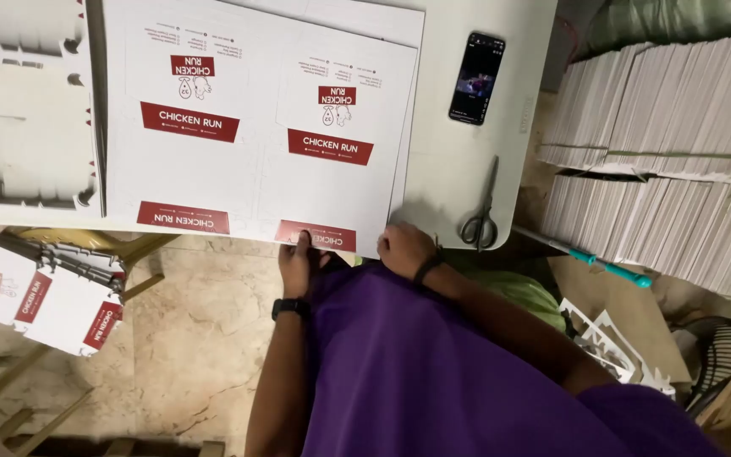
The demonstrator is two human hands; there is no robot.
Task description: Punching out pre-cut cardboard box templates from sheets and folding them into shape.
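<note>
A large white cardboard sheet (255,144) printed with red bands and box outlines lies on top of a stack on the white table (467,169). My left hand (298,261), a black watch on its wrist, pinches the sheet's near edge with the thumb on a red band. My right hand (403,248), with a dark wristband, curls around the sheet's near right corner. Both arms reach out from my purple shirt.
A black phone (476,78) and scissors (481,216) lie on the table to the right of the sheet. Die-cut waste sheets (23,118) sit at the left, cut box blanks (44,296) lower left. Tall bundled sheet stacks (662,118) stand right, above a teal-handled tool (611,269).
</note>
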